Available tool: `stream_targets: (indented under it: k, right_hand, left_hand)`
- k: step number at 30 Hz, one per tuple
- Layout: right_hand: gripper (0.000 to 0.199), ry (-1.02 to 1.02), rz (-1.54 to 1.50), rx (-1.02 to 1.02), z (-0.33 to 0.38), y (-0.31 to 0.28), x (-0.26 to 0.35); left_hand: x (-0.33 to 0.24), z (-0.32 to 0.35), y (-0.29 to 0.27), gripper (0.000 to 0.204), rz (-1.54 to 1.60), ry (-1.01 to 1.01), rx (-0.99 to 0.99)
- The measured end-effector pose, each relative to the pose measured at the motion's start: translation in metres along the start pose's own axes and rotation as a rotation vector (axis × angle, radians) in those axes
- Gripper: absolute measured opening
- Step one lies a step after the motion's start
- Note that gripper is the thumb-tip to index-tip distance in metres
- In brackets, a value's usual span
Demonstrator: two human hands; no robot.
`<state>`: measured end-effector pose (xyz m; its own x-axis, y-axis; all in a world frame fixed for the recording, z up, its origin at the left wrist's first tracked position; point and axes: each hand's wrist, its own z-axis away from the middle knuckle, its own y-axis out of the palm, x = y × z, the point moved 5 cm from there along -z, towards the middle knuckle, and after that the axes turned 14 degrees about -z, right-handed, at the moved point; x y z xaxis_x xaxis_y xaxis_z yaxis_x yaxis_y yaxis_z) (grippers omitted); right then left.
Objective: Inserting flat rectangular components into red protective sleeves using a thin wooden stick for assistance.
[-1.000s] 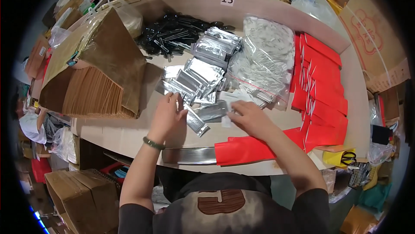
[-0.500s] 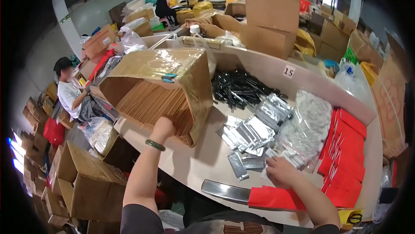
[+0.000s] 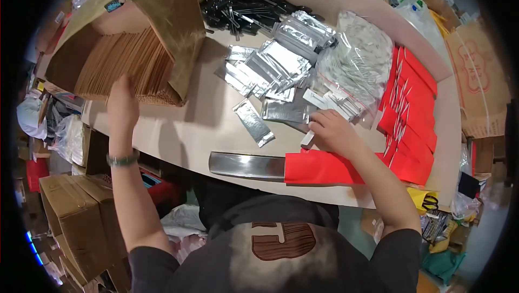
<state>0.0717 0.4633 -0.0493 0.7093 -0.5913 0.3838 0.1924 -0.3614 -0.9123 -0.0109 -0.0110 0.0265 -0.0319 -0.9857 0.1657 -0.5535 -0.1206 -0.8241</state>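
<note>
My left hand point(image 3: 122, 102) reaches to the left and rests its fingers on the edges of the brown paper envelopes point(image 3: 127, 63) stacked upright in an open cardboard box point(image 3: 162, 1). My right hand point(image 3: 331, 130) lies on the table with its fingers closed on a small white packet point(image 3: 308, 139), just above a red envelope point(image 3: 319, 167) at the near edge. Loose silver foil sachets point(image 3: 254, 121) are scattered between my two hands.
A pile of black plastic pieces point(image 3: 243, 6) sits at the back. Clear bags of white items point(image 3: 359, 60) lie beside rows of red envelopes point(image 3: 411, 98) on the right. A shiny metal strip point(image 3: 243, 164) edges the table front. Cardboard boxes point(image 3: 70, 212) stand on the floor at left.
The view has swung back down onto the table. My left hand stays at the brown envelopes in the box. My right hand keeps its place by the red envelope.
</note>
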Motion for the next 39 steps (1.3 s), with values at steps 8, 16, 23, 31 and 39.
stream_targets:
  k: [8,16,23,31,39]
  right_hand:
    - [0.019,0.304,-0.130,-0.285,-0.030,0.040,0.031]
    - [0.020,0.255,-0.357,-0.412,-0.045,0.022,0.067]
    - [0.030,0.048,-0.209,-0.160,-0.039,0.058,0.130]
    - [0.036,0.115,-0.321,-0.112,0.013,0.041,0.114]
    - [0.050,0.220,-0.211,-0.175,0.011,0.041,0.114]
  left_hand:
    - [-0.050,0.178,-0.018,0.023,0.848,-0.732,0.079]
    - [-0.116,0.201,-0.023,0.018,0.989,-0.611,0.287]
    - [-0.130,0.190,-0.015,0.009,1.280,-0.626,0.662]
    - [-0.179,0.161,-0.024,0.011,0.931,-0.011,0.669]
    - [-0.238,0.156,-0.035,0.029,0.828,-0.067,0.500]
